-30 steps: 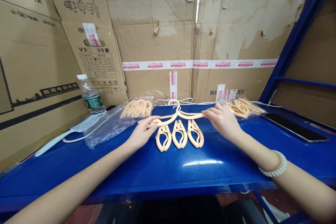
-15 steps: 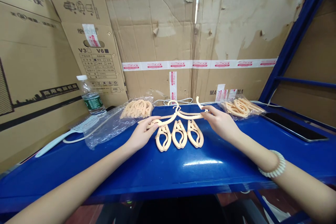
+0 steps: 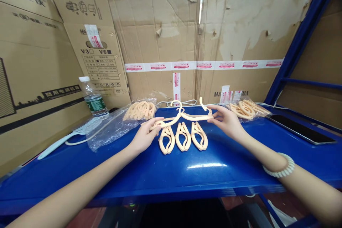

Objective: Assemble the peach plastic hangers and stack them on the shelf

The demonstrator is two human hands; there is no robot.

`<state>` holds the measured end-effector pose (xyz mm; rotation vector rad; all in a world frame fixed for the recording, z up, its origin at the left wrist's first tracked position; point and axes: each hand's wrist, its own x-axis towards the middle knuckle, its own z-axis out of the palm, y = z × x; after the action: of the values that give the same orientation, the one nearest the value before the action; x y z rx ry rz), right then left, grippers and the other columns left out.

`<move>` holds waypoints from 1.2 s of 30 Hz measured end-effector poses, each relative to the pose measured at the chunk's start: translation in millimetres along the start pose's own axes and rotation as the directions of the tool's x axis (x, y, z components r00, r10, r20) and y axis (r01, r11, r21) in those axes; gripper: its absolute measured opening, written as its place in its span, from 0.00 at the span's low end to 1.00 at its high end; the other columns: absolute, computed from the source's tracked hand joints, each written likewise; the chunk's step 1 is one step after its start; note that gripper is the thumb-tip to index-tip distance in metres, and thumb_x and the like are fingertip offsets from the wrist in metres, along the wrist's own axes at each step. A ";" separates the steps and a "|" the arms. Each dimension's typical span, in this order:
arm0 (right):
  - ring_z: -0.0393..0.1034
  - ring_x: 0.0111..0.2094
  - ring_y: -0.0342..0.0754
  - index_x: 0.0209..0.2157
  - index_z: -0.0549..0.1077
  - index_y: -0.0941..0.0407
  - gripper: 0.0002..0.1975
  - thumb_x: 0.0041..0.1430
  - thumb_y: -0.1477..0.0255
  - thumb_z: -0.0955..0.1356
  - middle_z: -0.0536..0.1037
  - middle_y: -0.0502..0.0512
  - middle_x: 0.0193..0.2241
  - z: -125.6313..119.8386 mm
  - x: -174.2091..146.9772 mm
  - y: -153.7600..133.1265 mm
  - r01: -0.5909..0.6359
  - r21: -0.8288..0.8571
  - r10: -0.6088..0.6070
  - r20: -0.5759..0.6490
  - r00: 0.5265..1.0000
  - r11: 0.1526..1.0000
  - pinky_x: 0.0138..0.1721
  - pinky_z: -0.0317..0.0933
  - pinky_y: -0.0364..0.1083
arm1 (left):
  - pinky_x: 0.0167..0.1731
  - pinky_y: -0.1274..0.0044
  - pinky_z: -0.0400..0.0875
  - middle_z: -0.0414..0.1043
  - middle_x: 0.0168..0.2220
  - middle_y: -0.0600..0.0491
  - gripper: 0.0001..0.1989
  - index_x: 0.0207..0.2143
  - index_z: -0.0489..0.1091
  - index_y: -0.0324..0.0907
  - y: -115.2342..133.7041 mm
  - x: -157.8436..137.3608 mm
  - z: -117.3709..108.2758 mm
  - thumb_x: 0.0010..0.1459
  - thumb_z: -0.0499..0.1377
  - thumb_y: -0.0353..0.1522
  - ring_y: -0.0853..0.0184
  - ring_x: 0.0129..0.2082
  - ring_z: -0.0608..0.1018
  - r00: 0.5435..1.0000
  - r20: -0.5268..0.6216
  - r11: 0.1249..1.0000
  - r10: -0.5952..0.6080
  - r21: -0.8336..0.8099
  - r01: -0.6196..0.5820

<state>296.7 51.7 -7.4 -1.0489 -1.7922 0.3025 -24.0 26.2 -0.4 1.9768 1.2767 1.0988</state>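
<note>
A peach-coloured folding clothes hanger is spread out above the blue tabletop, its hook pointing up. My left hand is closed around the hanger's left arm, thumb in front and fingers behind. At the other end, my right hand pinches the tip of the right arm between thumb and fingers. An upright curved peach piece rises beside these fingers; how it joins the hanger is unclear. Below lie three folded hangers in a row: a left one, a middle one and a right one.
Bagged folded hangers lie at the back left and back right. A water bottle and a pale hairbrush are on the left, a phone on the right. Cardboard walls the back of the blue table.
The fingers of my right hand have shifted slightly at the hanger's right end, and more of its tip shows. My left hand keeps its hold. The folded hangers have stayed put.
</note>
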 end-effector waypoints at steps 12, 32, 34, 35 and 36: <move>0.75 0.41 0.52 0.44 0.75 0.57 0.20 0.47 0.69 0.71 0.80 0.59 0.39 4.4 0.0 -8.0 -0.137 0.236 0.115 0.107 0.988 0.962 0.46 0.69 0.52 | 0.32 0.75 0.71 0.73 0.35 0.49 0.22 0.50 0.68 0.38 3.2 -0.6 0.7 0.55 0.55 0.38 0.66 0.32 0.75 1.000 0.003 0.996 -0.012 -0.084 0.013; 0.69 0.25 0.41 0.32 0.64 0.54 0.18 0.45 0.69 0.76 0.75 0.46 0.26 18.8 -7.9 -28.0 -0.324 0.690 0.210 0.248 0.946 0.647 0.31 0.65 0.44 | 0.31 0.78 0.73 0.75 0.31 0.53 0.25 0.49 0.67 0.38 11.3 -7.1 6.7 0.48 0.66 0.36 0.69 0.29 0.77 0.988 0.108 0.889 -0.113 -0.432 0.149; 0.70 0.26 0.41 0.28 0.64 0.56 0.17 0.46 0.68 0.76 0.75 0.47 0.26 23.2 -10.0 -30.6 -0.359 0.655 0.167 0.338 0.926 0.665 0.32 0.66 0.44 | 0.30 0.79 0.73 0.75 0.31 0.52 0.22 0.45 0.69 0.37 10.3 -7.1 8.8 0.49 0.66 0.36 0.70 0.29 0.76 0.984 0.131 0.881 -0.120 -0.442 0.166; 0.71 0.26 0.41 0.28 0.65 0.57 0.16 0.46 0.68 0.76 0.75 0.48 0.26 24.8 -10.9 -32.1 -0.374 0.632 0.146 0.383 0.912 0.678 0.33 0.67 0.44 | 0.30 0.79 0.73 0.75 0.30 0.52 0.22 0.44 0.70 0.36 10.1 -7.2 10.0 0.48 0.67 0.37 0.70 0.29 0.76 0.982 0.141 0.877 -0.128 -0.446 0.179; 0.71 0.27 0.41 0.28 0.66 0.57 0.15 0.47 0.67 0.76 0.75 0.49 0.27 26.1 -11.7 -33.6 -0.385 0.611 0.126 0.423 0.897 0.691 0.34 0.67 0.44 | 0.31 0.79 0.73 0.75 0.30 0.51 0.21 0.42 0.70 0.36 10.2 -7.4 11.3 0.48 0.67 0.37 0.70 0.29 0.76 0.979 0.150 0.872 -0.137 -0.450 0.191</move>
<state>258.7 29.2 -6.4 -0.7168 -1.5982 1.3086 -11.2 15.2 -0.9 1.5195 0.9867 1.0710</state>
